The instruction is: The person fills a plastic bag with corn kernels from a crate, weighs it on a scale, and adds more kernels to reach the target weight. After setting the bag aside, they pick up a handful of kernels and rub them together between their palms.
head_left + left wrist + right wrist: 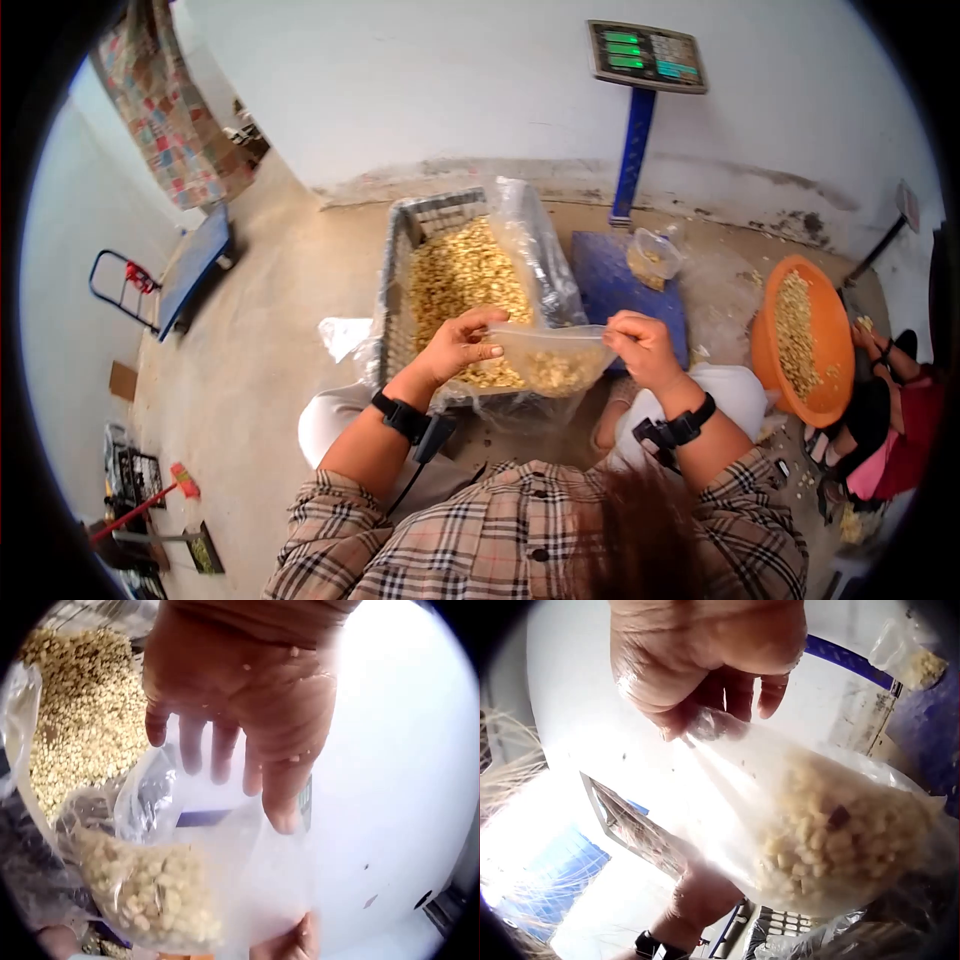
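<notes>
A clear plastic bag (555, 365), partly filled with pale yellow kernels, is stretched between both hands above the front of a grey crate (394, 262). My left hand (455, 345) holds its left top edge, thumb on the near side and fingers behind the film in the left wrist view. At the opposite top corner, my right hand (648, 350) pinches the gathered plastic (709, 724). The kernels (154, 889) sag into the bottom of the bag. More of the same kernels (465, 270) fill the crate, which is lined with plastic film (540, 250).
Right of the crate stands a blue platform scale (605, 265) with a lit display (645, 55); a small filled bag (652, 258) sits on it. An orange basin (840, 345) of kernels is farther right, beside another person (900, 420). A blue trolley (195, 265) stands left.
</notes>
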